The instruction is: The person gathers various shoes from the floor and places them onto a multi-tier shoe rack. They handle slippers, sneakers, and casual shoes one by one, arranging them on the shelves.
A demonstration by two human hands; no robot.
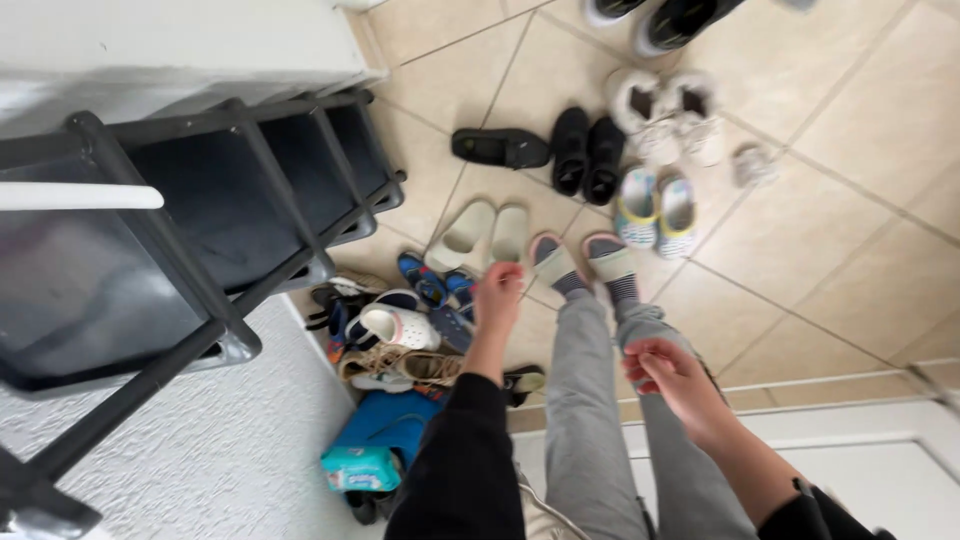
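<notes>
View looking straight down a standing person's body at a tiled floor. Nearest, the right hand (pixel 672 372) hovers over the grey trouser leg (pixel 590 400), fingers curled loosely inward, holding nothing. The left hand (pixel 497 290), in a black sleeve, reaches lower with fingers drooping together, empty, just above a heap of shoes (pixel 395 340) by the wall; its fingertips hang beside small blue shoes (pixel 436 285). Striped socked feet (pixel 585 265) stand next to pale slides (pixel 487 233). Further out lie black shoes (pixel 585 152), white sneakers (pixel 668 112) and multicoloured child shoes (pixel 657 208). A dark shoe rack (pixel 200 240) stands at left.
</notes>
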